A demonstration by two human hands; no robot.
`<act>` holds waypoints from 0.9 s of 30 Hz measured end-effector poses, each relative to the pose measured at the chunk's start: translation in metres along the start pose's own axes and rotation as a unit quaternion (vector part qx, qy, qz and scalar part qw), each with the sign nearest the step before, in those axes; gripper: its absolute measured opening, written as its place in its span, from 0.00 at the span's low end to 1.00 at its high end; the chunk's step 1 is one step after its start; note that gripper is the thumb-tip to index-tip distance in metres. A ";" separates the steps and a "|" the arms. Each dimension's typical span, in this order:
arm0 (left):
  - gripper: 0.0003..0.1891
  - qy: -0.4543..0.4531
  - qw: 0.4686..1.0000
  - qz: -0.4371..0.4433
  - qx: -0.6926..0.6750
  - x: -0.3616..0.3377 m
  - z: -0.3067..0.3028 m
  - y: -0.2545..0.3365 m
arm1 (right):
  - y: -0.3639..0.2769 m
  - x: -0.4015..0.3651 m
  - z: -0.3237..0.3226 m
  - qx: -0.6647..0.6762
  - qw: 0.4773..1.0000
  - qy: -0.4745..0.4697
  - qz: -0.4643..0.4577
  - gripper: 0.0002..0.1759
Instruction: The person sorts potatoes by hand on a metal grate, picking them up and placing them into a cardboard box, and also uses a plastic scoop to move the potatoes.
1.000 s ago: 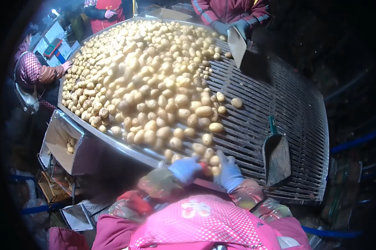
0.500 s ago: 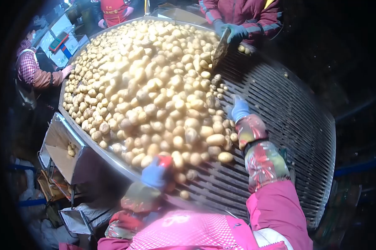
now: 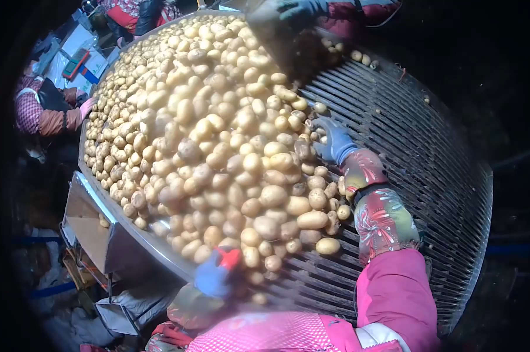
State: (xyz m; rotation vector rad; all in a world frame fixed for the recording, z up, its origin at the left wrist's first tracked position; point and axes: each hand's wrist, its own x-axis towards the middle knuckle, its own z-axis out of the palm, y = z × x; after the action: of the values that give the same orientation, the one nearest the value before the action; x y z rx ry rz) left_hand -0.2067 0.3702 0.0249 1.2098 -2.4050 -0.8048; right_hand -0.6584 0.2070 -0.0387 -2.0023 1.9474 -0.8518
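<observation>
A large heap of potatoes (image 3: 218, 146) covers the left and middle of a slatted metal table (image 3: 405, 176). My right hand (image 3: 335, 142), in a blue-grey glove, reaches to the heap's right edge. Its fingers are apart, with small potatoes beside and between them; a firm hold on any is not visible. Near the front edge of the heap, my left hand (image 3: 212, 278) is blurred and closed. Something red (image 3: 228, 257) shows at its fingertips, touching or close to the potatoes; I cannot make out what it is.
At the far side, a co-worker's gloved hand (image 3: 300, 9) is by a dark board (image 3: 288, 50) against the heap. Another person's hand (image 3: 87, 107) rests on the left rim. Below that rim stands an open carton (image 3: 89, 226) with a few potatoes.
The view has shifted, and the heap appears lower and nearer. My right hand's fingers have spread at the potatoes. The co-worker's board has moved left into the far side of the heap.
</observation>
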 end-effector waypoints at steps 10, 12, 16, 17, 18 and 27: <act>0.26 0.006 1.000 -0.011 -0.020 0.002 -0.002 0.003 | -0.018 0.012 0.014 -0.230 0.969 0.022 0.088 0.19; 0.26 0.000 0.999 -0.016 -0.038 0.004 -0.009 0.006 | -0.018 0.006 0.017 -0.261 0.961 0.032 0.082 0.18; 0.27 -0.007 0.998 -0.037 -0.058 0.006 -0.010 0.012 | -0.028 0.005 0.007 -0.264 0.960 -0.009 0.091 0.19; 0.27 -0.012 0.997 -0.034 -0.062 0.005 -0.011 0.011 | -0.033 0.009 0.006 -0.261 0.958 -0.033 0.117 0.19; 0.28 -0.014 0.996 -0.031 -0.077 0.004 -0.010 0.008 | -0.036 0.012 0.005 -0.258 0.954 -0.055 0.141 0.19; 0.08 0.081 0.890 -0.249 -0.373 0.007 0.000 0.028 | -0.036 -0.013 -0.009 -0.063 0.989 -0.032 0.131 0.14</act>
State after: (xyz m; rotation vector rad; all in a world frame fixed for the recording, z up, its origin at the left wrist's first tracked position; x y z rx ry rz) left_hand -0.2284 0.3777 0.0426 1.4564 -1.3951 -1.5191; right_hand -0.6325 0.2254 -0.0150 -1.7584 2.2108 -0.6076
